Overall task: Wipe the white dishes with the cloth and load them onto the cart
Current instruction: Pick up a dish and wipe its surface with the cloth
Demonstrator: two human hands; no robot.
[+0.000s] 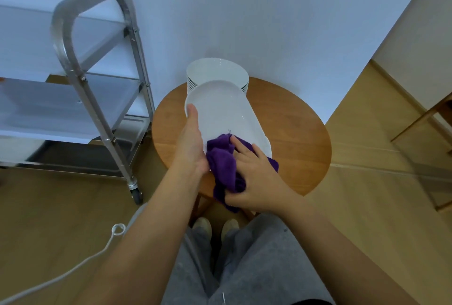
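Purple cloth (223,165), gripped by right hand (256,180), presses the near rim of the white plate (227,114). Left hand (190,143) grips the plate's left edge above the round table (293,133). Uneven wiping pressure may lever the plate free.

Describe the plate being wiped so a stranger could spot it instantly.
Find the round wooden table right of the metal cart. Over it, the left hand holds one white plate, tilted, with a purple cloth on it, unlike the flat stack of plates behind.

A home-like room: pale wood-plank floor (367,194), plain white wall (269,11), small round wooden table (293,133), and a wheeled stainless-steel shelf cart (97,99).
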